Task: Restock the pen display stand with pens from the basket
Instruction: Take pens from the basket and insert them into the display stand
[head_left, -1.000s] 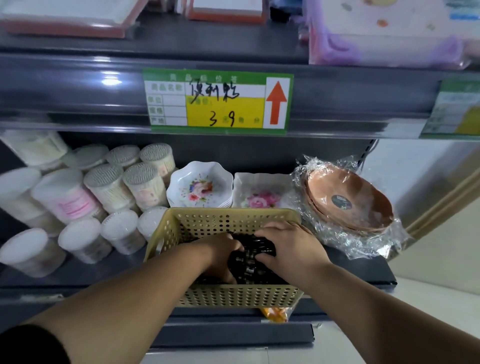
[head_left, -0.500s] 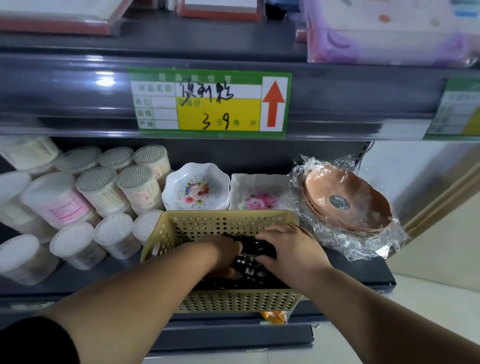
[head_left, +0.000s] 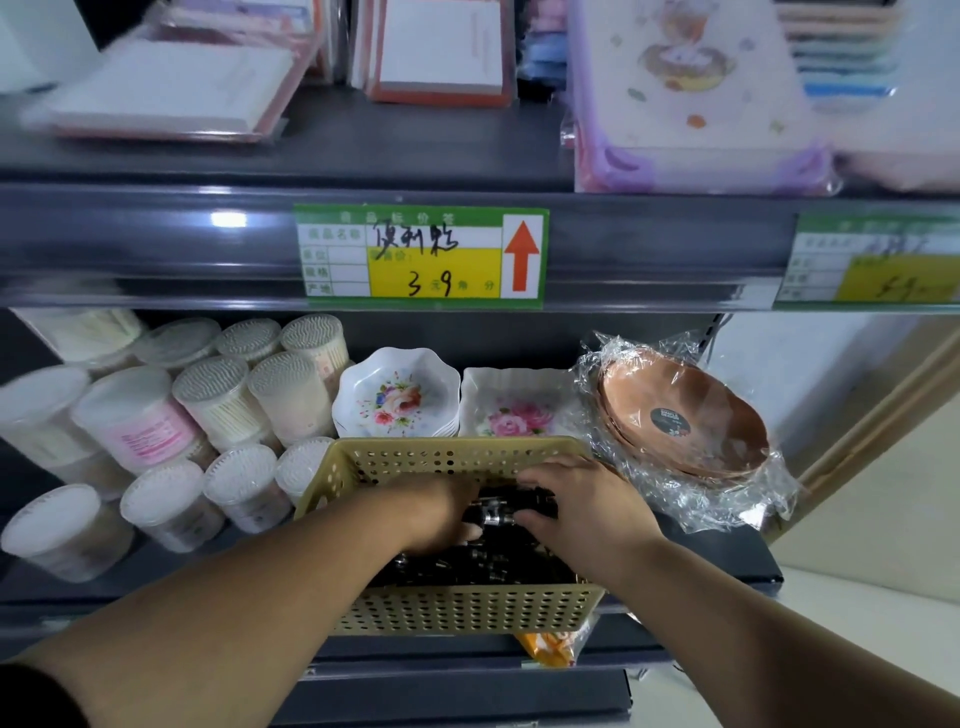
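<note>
Pens gripped by both hands fill the basket on a dark shelf.

Basket: tan, dotted with holes. Pens inside: black. Behind basket: white dishes, pink rose print. Right of basket: brown bowls. Above: green-yellow tag, orange arrow.
</note>
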